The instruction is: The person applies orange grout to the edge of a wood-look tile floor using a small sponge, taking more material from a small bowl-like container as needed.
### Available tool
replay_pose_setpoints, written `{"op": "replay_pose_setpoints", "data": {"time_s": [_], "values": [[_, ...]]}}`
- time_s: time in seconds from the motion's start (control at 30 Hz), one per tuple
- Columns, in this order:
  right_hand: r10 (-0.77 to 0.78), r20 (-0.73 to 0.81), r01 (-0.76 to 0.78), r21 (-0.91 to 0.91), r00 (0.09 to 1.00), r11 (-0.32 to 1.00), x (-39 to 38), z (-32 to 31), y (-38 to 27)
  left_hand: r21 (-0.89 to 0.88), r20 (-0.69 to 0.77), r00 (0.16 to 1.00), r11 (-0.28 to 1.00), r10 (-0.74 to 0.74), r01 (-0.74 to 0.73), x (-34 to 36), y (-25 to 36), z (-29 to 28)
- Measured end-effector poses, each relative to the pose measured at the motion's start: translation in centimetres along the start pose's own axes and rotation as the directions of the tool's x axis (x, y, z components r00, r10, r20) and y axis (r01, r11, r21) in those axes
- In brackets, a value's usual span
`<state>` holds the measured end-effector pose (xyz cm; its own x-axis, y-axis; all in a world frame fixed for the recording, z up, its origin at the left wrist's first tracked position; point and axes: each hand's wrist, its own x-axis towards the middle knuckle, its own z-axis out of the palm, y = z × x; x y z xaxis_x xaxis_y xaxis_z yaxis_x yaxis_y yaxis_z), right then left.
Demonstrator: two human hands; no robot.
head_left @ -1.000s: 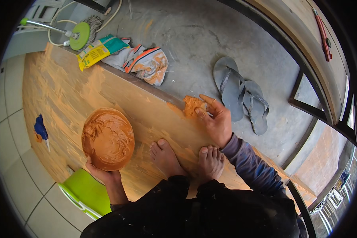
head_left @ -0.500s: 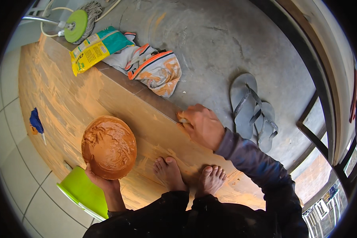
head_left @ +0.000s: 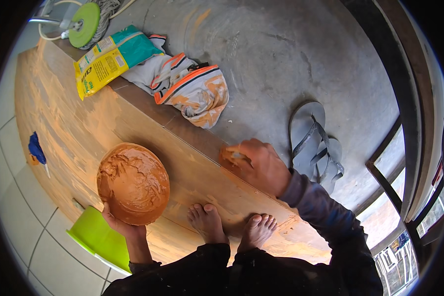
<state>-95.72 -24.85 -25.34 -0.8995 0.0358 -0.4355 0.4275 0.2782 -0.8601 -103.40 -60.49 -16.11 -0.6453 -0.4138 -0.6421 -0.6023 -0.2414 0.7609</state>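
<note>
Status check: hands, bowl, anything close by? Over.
Left hand holds bowl of orange paste. Right hand at step edge, gripping smeared tool, blurred. Sandals near right hand.

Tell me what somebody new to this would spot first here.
Probably the bowl of thick orange paste, held in the left hand left of centre. Next comes the right hand, right of centre, pinching a small orange-smeared piece by the edge of the tan surface. The yellow-and-teal packet at the upper left, beside an orange-stained cloth, also stands out.
</note>
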Motion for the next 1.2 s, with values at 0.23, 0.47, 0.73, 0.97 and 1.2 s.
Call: {"op": "replay_pose_setpoints", "data": {"time_s": [0.23, 0.47, 0.73, 0.97, 1.2], "values": [[0.201, 0.019, -0.201, 0.029, 0.979, 0.979, 0.4, -1.9, -0.3, -0.008, -0.017, 1.000, 1.000, -0.014, 0.014, 0.1, 0.4, 0.0], [-0.082, -0.124, 0.054, -0.208, 0.989, 0.977, 1.1, 2.5, 1.5, -0.008, 0.000, 1.000, 1.000, -0.013, 0.013, 0.6, 0.2, -0.4], [0.269, 0.054, -0.272, 0.065, 0.962, 0.960, 1.0, -1.2, 0.5, -0.019, -0.023, 0.999, 0.999, -0.037, 0.037, 1.1, 0.4, -0.8], [0.022, -0.062, -0.026, -0.071, 0.998, 0.997, 1.5, 1.5, 1.3, 0.016, 0.046, 0.998, 0.999, -0.032, 0.031, 2.1, 0.0, -1.5], [0.073, 0.002, -0.072, 0.121, 0.997, 0.990, -0.2, -0.6, -0.6, 0.031, 0.015, 0.998, 0.998, -0.064, 0.063, 2.4, 0.4, -1.1]]}}
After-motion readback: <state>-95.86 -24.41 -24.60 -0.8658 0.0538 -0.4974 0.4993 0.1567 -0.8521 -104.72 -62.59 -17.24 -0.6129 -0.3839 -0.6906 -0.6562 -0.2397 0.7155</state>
